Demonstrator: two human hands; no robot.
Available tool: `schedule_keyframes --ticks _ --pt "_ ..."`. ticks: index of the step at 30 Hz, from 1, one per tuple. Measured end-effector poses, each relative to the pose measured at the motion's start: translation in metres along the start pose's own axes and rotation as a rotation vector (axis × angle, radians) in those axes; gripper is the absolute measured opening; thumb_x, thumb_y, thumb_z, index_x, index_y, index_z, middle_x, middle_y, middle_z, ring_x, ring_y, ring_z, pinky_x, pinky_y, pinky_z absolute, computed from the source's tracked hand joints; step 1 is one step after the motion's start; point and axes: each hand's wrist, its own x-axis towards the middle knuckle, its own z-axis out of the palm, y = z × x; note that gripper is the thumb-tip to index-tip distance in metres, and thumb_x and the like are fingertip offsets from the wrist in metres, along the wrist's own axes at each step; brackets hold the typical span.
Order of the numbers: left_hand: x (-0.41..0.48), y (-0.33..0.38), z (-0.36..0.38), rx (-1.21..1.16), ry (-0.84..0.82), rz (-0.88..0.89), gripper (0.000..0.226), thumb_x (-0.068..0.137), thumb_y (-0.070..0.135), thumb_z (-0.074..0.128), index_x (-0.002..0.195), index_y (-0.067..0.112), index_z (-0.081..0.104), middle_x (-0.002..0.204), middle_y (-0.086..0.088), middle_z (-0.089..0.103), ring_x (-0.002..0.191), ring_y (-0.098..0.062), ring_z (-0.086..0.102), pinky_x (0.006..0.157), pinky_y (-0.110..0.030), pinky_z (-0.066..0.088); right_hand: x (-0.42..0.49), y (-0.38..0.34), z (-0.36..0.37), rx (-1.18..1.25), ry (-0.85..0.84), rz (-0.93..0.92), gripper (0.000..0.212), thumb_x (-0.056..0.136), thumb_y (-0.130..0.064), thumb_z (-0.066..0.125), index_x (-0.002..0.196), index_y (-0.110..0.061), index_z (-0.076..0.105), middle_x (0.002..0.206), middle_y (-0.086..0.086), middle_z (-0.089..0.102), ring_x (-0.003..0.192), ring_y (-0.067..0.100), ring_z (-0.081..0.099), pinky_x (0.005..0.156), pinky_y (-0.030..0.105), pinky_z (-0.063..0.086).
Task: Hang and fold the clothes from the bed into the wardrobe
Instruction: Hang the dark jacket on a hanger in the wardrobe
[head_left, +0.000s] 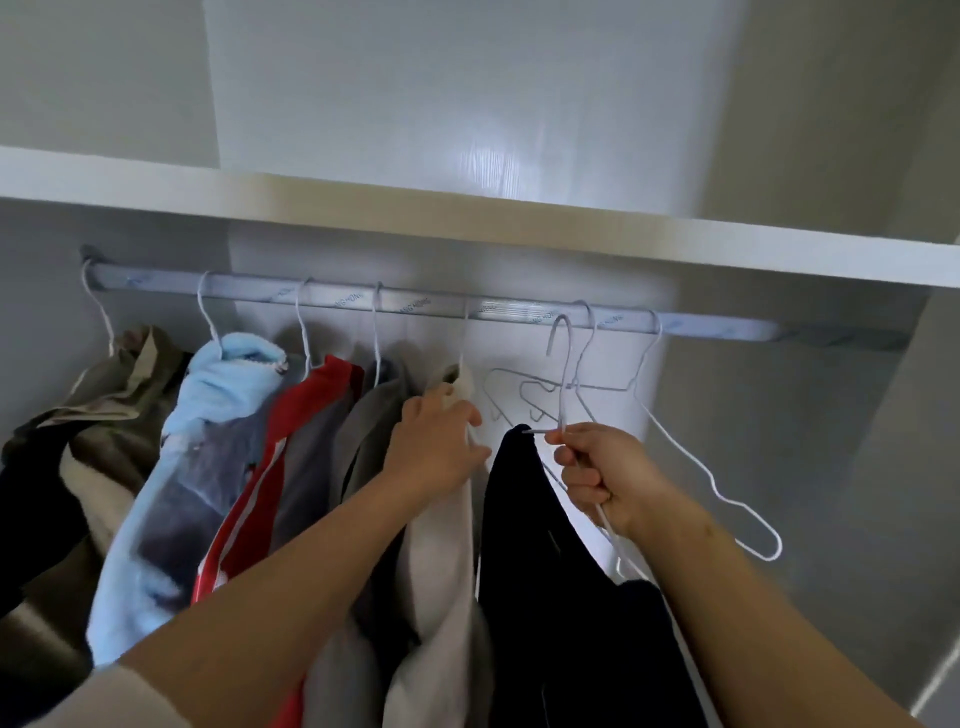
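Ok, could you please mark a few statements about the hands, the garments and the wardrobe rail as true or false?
1. The right hand grips the hanger that carries the dark garment. True.
2. The left hand holds an empty hanger. False: it holds the cream garment.
3. The light blue garment hangs at the right end of the rail. False: it hangs towards the left.
4. Empty hangers hang on the rail's right part. True.

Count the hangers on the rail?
7 hangers: five at left carry olive, blue, red, grey, white clothes; two at right hang empty. An eighth, in the right hand, isn't hooked.
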Motion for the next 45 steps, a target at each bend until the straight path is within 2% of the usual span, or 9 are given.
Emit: schedule_keyframes --ticks 8,12,18,23,32,34,36,41,45 --pt "0.034 -0.032 0.016 -0.277 -0.077 0.008 0.029 0.079 0.015 0.060 0.106 0.023 0.053 0.138 0.000 0.028 0.122 -0.030 0.035 0.096 -0.027 0.031 0.051 -0.034 0.030 0.007 0.020 -0.079 0.027 0.097 0.001 0.029 0.078 -0.003 0.049 0.060 0.004 0.035 0.025 0.002 0.023 0.025 0.010 0.014" --pt "0.033 -0.041 0.024 -0.416 -0.043 -0.008 0.026 0.077 0.010 0.059 0.093 0.028 0.049 0.126 0.001 0.036 0.115 -0.026 0.042 0.098 -0.038 0.039 0.077 -0.033 0.041 0.015 0.032 -0.060 0.027 0.098 0.000 0.030 0.079 -0.004 0.050 0.061 0.003 0.036 0.025 0.002 0.024 0.025 0.012 0.015" --pt "0.027 -0.040 0.033 -0.678 -0.004 -0.111 0.042 0.077 0.000 0.052 0.078 0.041 0.045 0.110 0.009 0.034 0.090 -0.004 0.043 0.066 0.003 0.033 0.105 0.000 0.050 0.036 0.078 0.003 0.022 0.097 -0.003 0.037 0.082 -0.007 0.052 0.060 0.003 0.035 0.026 0.003 0.025 0.025 0.012 0.016" --pt "0.018 -0.034 0.039 -0.819 0.054 -0.197 0.050 0.079 -0.007 0.046 0.085 0.043 0.048 0.111 0.007 0.035 0.085 -0.006 0.047 0.064 -0.005 0.037 0.108 0.009 0.054 -0.095 0.213 -0.124 0.017 0.096 -0.006 0.044 0.084 -0.009 0.055 0.056 0.003 0.038 0.027 0.004 0.027 0.029 0.011 0.019" --pt "0.002 -0.024 0.039 -0.891 0.103 -0.269 0.053 0.080 -0.012 0.041 0.108 0.032 0.052 0.129 -0.002 0.044 0.113 -0.028 0.049 0.095 -0.037 0.042 0.108 0.010 0.022 -0.329 0.496 -0.271 0.025 0.093 -0.007 0.045 0.071 -0.012 0.056 0.061 0.006 0.047 0.045 0.015 0.036 0.034 0.017 0.028" --pt "0.001 -0.021 0.040 -0.902 0.071 -0.295 0.057 0.081 -0.011 0.039 0.113 0.035 0.051 0.129 -0.004 0.046 0.113 -0.036 0.051 0.092 -0.042 0.046 0.103 0.015 0.026 -0.464 0.430 -0.246 0.015 0.090 -0.003 0.044 0.095 -0.002 0.058 0.074 0.013 0.055 0.049 0.016 0.039 0.040 0.021 0.030" --pt "-0.002 -0.021 0.042 -0.901 0.045 -0.304 0.060 0.082 -0.009 0.038 0.120 0.035 0.050 0.129 -0.007 0.049 0.114 -0.039 0.051 0.090 -0.042 0.047 0.095 0.029 0.028 -0.627 0.344 -0.199 0.035 0.088 -0.001 0.047 0.123 -0.003 0.047 0.095 0.019 0.063 0.053 0.016 0.045 0.041 0.022 0.036" --pt "-0.009 -0.020 0.044 -0.944 0.018 -0.321 0.067 0.084 -0.009 0.038 0.131 0.038 0.044 0.138 -0.005 0.044 0.114 -0.028 0.052 0.082 -0.028 0.050 0.079 0.044 0.032 -0.920 0.342 -0.314 0.029 0.090 -0.004 0.044 0.119 -0.005 0.042 0.103 0.014 0.059 0.077 0.026 0.053 0.062 0.028 0.040" --pt "-0.009 -0.016 0.044 -1.018 0.021 -0.339 0.068 0.085 -0.011 0.038 0.131 0.038 0.044 0.140 -0.001 0.042 0.097 -0.007 0.054 0.063 -0.007 0.046 0.077 0.040 0.038 -1.060 0.286 -0.361 0.009 0.090 -0.003 0.041 0.085 -0.011 0.040 0.076 0.001 0.046 0.070 0.020 0.046 0.050 0.025 0.029"
